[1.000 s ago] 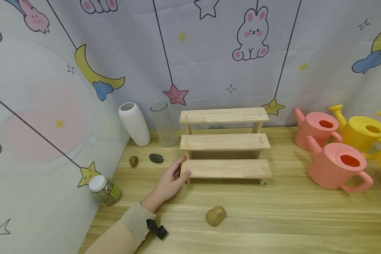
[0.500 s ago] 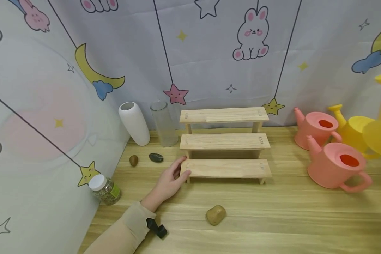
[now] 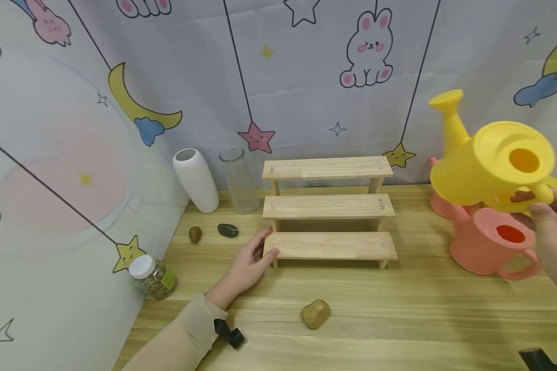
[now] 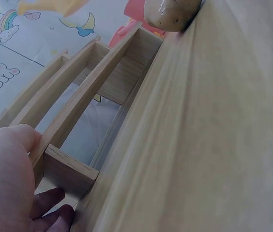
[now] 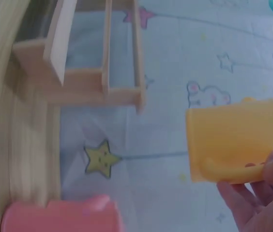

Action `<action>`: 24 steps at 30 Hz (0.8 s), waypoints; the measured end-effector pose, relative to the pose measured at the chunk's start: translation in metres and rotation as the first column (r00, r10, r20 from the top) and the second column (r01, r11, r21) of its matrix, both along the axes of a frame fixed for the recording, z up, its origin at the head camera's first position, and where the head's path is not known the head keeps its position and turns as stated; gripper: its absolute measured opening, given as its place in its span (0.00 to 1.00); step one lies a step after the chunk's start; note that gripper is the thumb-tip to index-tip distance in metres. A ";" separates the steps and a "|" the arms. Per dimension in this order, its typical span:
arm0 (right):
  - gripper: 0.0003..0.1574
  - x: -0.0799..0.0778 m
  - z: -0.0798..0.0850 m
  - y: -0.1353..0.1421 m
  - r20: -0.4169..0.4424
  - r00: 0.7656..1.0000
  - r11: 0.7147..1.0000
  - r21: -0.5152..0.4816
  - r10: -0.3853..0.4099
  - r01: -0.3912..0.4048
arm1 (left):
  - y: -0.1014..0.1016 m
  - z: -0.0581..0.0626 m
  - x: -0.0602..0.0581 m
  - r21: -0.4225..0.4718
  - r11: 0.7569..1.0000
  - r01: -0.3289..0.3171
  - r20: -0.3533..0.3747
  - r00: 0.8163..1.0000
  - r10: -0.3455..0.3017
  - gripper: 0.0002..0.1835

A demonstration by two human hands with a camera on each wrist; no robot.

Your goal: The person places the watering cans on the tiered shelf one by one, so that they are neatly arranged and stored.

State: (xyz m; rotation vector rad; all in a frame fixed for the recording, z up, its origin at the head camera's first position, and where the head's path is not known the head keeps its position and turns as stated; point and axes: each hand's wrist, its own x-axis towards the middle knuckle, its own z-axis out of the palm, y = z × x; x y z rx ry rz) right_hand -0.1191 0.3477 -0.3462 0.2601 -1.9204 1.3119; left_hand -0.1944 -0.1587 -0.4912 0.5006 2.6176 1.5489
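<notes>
My left hand [image 3: 245,265] grips the left end of the lowest step of a three-tier wooden plant stand [image 3: 331,246]. In the left wrist view its thumb [image 4: 24,136] lies over the step's edge and the fingers curl beside the leg. My right hand [image 3: 554,226] holds a yellow watering can [image 3: 469,170] by its handle, raised above the table at the right. The can's spout points up and to the left. In the right wrist view the fingers [image 5: 238,200] wrap the yellow handle.
Two pink watering cans [image 3: 480,247] stand below the raised can, with another yellow one mostly hidden behind. A white vase [image 3: 197,183], a glass vase [image 3: 240,185], two small stones [image 3: 228,230] and a lidded jar [image 3: 155,281] stand at left. A brown stone [image 3: 315,314] lies in front.
The yellow watering can has been lifted from the right edge and carried left, and my right hand has come into view with it. My left hand has stayed on the stand.
</notes>
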 end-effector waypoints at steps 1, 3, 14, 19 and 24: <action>0.18 0.000 0.004 -0.009 0.055 0.997 0.998 0.042 -0.054 0.052 | 0.000 0.000 0.000 0.000 1.000 0.000 0.001 1.000 0.000 0.34; 0.18 -0.002 0.011 -0.026 0.155 0.976 0.985 0.096 -0.155 0.142 | -0.001 -0.001 0.000 -0.003 1.000 0.003 0.001 1.000 -0.003 0.35; 0.17 -0.032 0.026 -0.093 0.188 0.965 0.961 0.242 -0.183 0.136 | -0.002 -0.003 -0.002 -0.001 1.000 0.001 -0.032 0.999 -0.001 0.35; 0.20 -0.048 0.027 -0.120 0.249 0.964 0.969 0.244 -0.091 0.029 | -0.002 -0.003 -0.001 -0.010 1.000 0.002 -0.021 1.000 -0.002 0.35; 0.20 -0.061 0.031 -0.142 0.307 0.950 0.965 0.261 -0.054 -0.029 | -0.001 -0.003 0.000 -0.015 1.000 0.002 -0.018 1.000 -0.003 0.35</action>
